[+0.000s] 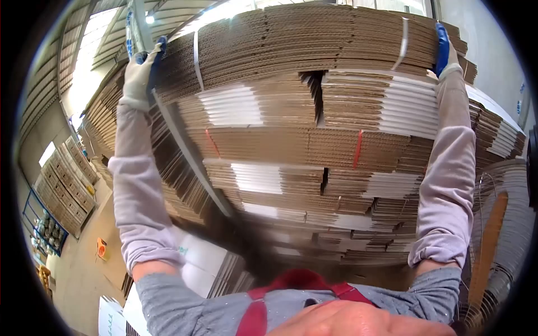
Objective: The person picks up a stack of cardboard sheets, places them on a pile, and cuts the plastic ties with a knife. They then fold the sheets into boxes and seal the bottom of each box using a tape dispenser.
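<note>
Nearest, at the lower edge: grey shirt crossed by red braces, with both arms raised in pale lilac sleeves.

Left hand, in a grey glove with a blue palm, clamped over the left end of the top bundle of flattened brown corrugated cartons. Right hand, gloved alike, blue fingers hooked round the right end of the same bundle. Bound by two white plastic straps and lying on the very top of the tall stack of flat cartons, reaching from one hand to the other.

Below it, layer on layer of further bundles, brown with white-faced edges, some tied with thin red bands. All folded flat, nothing inside any. Filling the space straight ahead and blocking all behind.

Low on the left, beside the foot of the stack: white flat sheets, fanned out. At the right: an upright brown board among curved cardboard edges.

Farther left, on the tan floor: a small orange object, too small to tell what. Beyond, along the wall: rows of more stacked cartons, and a blue wire cage holding pale round items, too blurred to tell. Overhead: bright roof panels.
</note>
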Demonstrator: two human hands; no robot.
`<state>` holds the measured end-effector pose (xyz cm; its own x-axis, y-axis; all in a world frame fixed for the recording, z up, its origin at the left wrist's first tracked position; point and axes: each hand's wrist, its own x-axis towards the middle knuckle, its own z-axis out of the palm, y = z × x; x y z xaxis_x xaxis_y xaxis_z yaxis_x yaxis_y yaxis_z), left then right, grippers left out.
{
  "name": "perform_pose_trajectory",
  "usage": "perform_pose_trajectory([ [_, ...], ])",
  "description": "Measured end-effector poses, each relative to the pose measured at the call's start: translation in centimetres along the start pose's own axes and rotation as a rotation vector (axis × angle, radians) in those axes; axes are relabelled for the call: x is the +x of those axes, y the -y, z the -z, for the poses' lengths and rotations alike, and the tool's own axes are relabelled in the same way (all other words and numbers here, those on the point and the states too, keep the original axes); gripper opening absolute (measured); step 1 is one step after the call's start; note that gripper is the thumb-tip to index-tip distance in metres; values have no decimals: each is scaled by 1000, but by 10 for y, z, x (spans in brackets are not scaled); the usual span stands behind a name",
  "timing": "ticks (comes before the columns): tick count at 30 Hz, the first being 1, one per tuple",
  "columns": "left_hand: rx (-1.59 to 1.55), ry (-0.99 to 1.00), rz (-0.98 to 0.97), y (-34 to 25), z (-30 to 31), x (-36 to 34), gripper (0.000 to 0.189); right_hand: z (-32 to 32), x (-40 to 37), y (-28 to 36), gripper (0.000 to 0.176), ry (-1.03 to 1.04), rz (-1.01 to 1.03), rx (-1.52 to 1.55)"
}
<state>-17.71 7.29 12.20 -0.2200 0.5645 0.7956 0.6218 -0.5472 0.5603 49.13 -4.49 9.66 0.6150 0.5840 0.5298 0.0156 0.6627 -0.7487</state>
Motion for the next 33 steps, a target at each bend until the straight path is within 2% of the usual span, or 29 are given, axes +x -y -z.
perform_pose_trajectory([
  [1, -141, 52, -52, -13, 20, -23, 55, 13, 7, 1, 59, -112, 143, -139],
  [2, -242, 23, -127, -32, 37, -49, 56, 38, 17, 4, 58, -138, 212, -173],
  [3, -312, -104, -68, -49, 57, -70, 53, 55, 20, 7, 57, -168, 278, -210],
  [4, -470, -44, -202, -64, 80, -98, 53, 34, -34, 30, 55, -199, 264, -56],
  [5, -441, -32, -325, -76, 105, -117, 51, 14, -101, 59, 54, -228, 251, 94],
  [6, -769, 100, -244, -64, 135, -124, 55, 19, -128, 73, 53, -230, 318, 130],
  [7, -803, 19, 24, -99, 138, -156, 62, 24, -149, 81, 52, -229, 380, 165],
  [8, -810, 28, 39, -109, 126, -170, 62, 39, -161, 85, 51, -174, 344, 177],
  [9, -792, 9, 187, -117, 115, -184, 62, 54, -175, 89, 50, -121, 312, 197],
  [10, -769, -14, 325, -122, 106, -195, 63, 42, -210, 90, 49, -226, 401, 182],
  [11, -745, -41, 458, -124, 100, -205, 64, -6, -274, 93, 50, -370, 430, 261],
  [12, -723, -70, 587, -121, 97, -211, 65, 14, -277, 80, 53, -412, 525, 173],
  [13, -705, -96, 715, -112, 96, -215, 65, 5, -302, 77, 55, -474, 463, 205],
  [14, -876, 127, 438, -73, 96, -225, 66, 7, -314, 62, 53, -472, 450, 310],
  [15, -1021, 342, 156, -24, 92, -237, 67, 40, -299, 39, 53, -421, 569, 195],
  [16, -1018, 457, 200, 4, 82, -240, 71, 37, -312, 32, 57, -331, 583, 150],
  [17, -1011, 576, 237, 24, 72, -238, 75, -4, -348, 56, 61, -470, 379, 258],
  [18, -1259, 660, 396, 35, 66, -235, 75, 35, -337, 31, 62, -211, 334, 459],
  [19, -1252, 611, 404, 48, 58, -233, 73, 78, -324, -4, 64, 48, 283, 654],
  [20, -1361, 650, 419, 50, 56, -235, 67, 88, -333, -18, 64, 39, 285, 648],
  [22, -1561, 753, 431, 55, 54, -241, 58, 109, -353, -40, 64, 580, 264, 850],
  [25, -1420, 756, 380, 125, 20, -229, 51, 155, -356, -76, 62, 676, 154, 871],
  [26, -1387, 708, 393, 133, 18, -235, 50, 133, -376, -56, 57, 711, 93, 806],
  [27, -1388, 654, 419, 135, 16, -245, 50, 145, -378, -65, 57, 724, 90, 806],
  [29, -1403, 568, 446, 141, 19, -263, 48, 176, -377, -87, 49, 372, -21, 842],
  [33, -1386, 396, 500, 149, 30, -309, 46, 184, -383, -98, 49, 197, -52, 641],
])
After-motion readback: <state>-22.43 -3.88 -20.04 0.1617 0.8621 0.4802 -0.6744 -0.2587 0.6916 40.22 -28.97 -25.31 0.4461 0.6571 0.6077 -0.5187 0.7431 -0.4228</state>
